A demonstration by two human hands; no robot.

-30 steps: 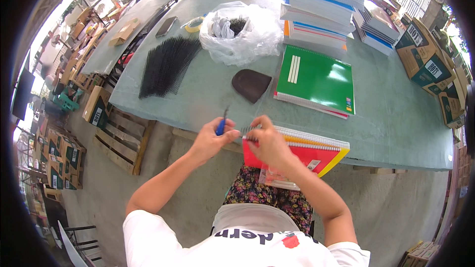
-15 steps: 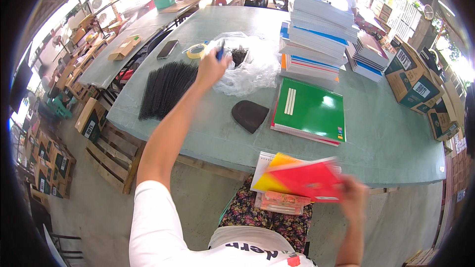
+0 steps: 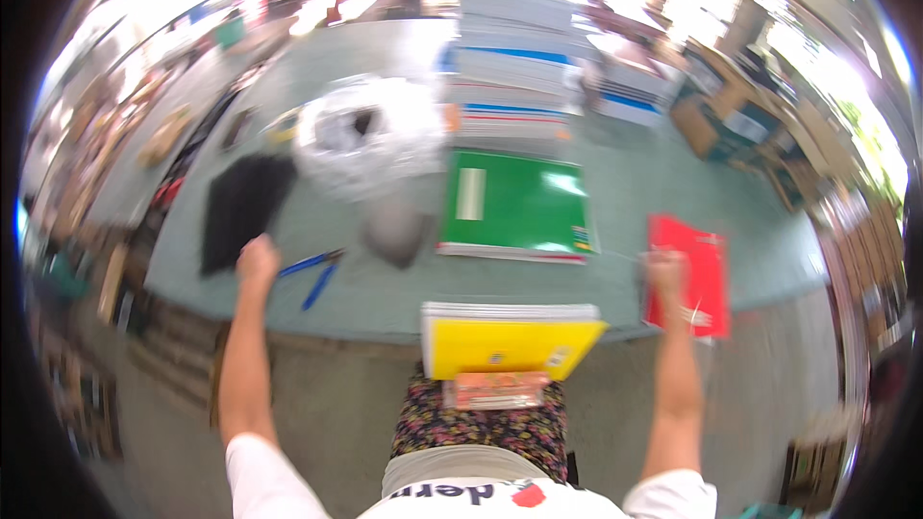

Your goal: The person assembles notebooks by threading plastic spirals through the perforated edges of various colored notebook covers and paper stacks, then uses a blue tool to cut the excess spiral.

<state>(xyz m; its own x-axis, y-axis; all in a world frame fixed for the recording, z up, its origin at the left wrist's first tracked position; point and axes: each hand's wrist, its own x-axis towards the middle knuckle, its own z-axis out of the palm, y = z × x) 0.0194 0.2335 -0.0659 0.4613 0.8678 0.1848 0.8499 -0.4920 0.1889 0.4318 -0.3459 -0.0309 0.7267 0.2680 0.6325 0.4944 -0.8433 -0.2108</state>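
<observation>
My left hand (image 3: 258,262) is closed at the near corner of a pile of black spiral binding coils (image 3: 245,207); blur hides what its fingers hold. Just right of it, blue-handled pliers (image 3: 322,274) lie on the table with their handles apart. My right hand (image 3: 666,274) grips a red notebook (image 3: 707,274) at the table's right front. Between my arms, a yellow-covered notebook (image 3: 510,344) leans at the table edge, with white page edges behind it and an orange-pink packet (image 3: 495,390) at its foot. A green notebook (image 3: 519,202) lies on a small stack ahead.
A dark rounded pad (image 3: 396,231) lies left of the green notebook. Behind it sits a clear plastic bag (image 3: 370,149). A tall notebook stack (image 3: 514,67) rises at the back, and cardboard boxes (image 3: 745,115) stand at the far right of the table (image 3: 615,288).
My left hand has come down from the bag to the coils, and the pliers now lie on the table. The red notebook has moved right with my right hand, uncovering the yellow one.
</observation>
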